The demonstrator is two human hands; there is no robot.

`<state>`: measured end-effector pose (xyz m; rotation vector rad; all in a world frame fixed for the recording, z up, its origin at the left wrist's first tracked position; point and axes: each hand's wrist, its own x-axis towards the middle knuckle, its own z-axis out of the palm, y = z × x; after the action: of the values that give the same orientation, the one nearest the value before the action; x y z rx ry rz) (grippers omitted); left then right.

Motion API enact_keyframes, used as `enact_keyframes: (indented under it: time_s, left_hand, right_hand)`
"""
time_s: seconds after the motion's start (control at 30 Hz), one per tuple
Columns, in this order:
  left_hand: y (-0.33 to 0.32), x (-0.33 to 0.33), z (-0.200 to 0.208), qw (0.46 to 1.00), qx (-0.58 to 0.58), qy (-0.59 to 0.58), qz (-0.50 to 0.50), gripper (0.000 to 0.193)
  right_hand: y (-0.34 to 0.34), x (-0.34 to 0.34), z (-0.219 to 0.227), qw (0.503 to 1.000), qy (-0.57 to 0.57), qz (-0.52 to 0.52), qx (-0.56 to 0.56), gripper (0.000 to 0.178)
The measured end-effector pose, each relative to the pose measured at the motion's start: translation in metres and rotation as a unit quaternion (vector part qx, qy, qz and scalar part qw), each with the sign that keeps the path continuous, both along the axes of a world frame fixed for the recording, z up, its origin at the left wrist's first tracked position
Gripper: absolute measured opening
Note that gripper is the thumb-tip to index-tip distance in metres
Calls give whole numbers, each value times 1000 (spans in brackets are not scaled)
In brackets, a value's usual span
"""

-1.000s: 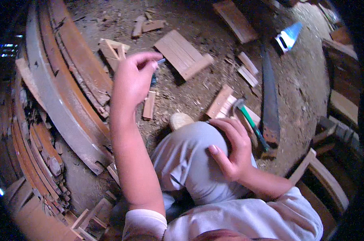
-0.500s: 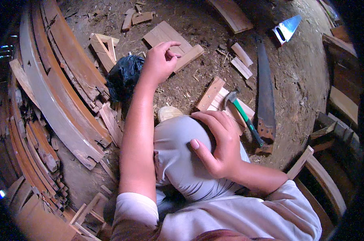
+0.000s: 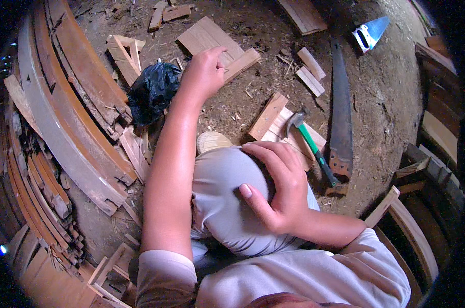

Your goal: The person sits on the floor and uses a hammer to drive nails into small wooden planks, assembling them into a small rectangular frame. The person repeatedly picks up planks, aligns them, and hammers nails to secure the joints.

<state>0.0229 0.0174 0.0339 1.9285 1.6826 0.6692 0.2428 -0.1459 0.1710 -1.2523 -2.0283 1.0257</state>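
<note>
I had the left hand (image 3: 204, 74) stretched out over the dirt floor (image 3: 381, 102), fingers loosely curled and gripping nothing, its fingertips resting on the near edge of a flat pale wooden board with grooved planks (image 3: 212, 41). Just beside the wrist, toward my left, lay a crumpled black plastic bag (image 3: 153, 92), touching the inner edge of the stack of long curved reddish wooden ribs (image 3: 73, 102) that ran along the left side of the floor.

The right hand (image 3: 276, 192) lay open, palm down, spread over my bent knee in grey trousers (image 3: 222, 205), holding nothing. Just beyond its fingertips a steel-headed claw hammer with a green handle (image 3: 312, 149) rested across a small pale wooden block (image 3: 284, 128). Right of the hammer a long rusty handsaw blade (image 3: 340, 113) lay on the floor, its wooden handle end near my knee, and a second saw with a blue-white handle (image 3: 370, 33) sat at the far right edge.

Open room showed as bare earth between the board and the block, strewn only with chips, and as a wider bare patch right of the long saw. Short offcuts (image 3: 309, 72) lay between board and saw.
</note>
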Motion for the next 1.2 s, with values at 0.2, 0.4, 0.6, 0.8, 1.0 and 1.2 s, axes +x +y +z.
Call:
enact_keyframes:
  time_s: [0.2,0.4,0.6,0.8,1.0,1.2]
  left_hand:
    - [5,4,-4,998,48,25,-29,45]
    - [1,5,-6,997,62,-38,-15,41]
    - [-7,7,-11,992,-7,-113,56,39]
    - [-6,-1,-12,990,114,36,74,44]
    - [-3,-3,-18,984,123,94,85,59]
    - [-4,1,-16,986,130,82,68,60]
  right_hand:
    - [1,0,0,1000,4,-1,-5,58]
    - [1,0,0,1000,6,-2,-5,58]
    - [6,14,1,994,72,16,-86,51]
    - [14,75,-28,994,-40,-93,-47,38]
    - [-9,120,-67,960,-243,-141,21,34]
    - [-21,136,-88,948,-285,-138,9,39]
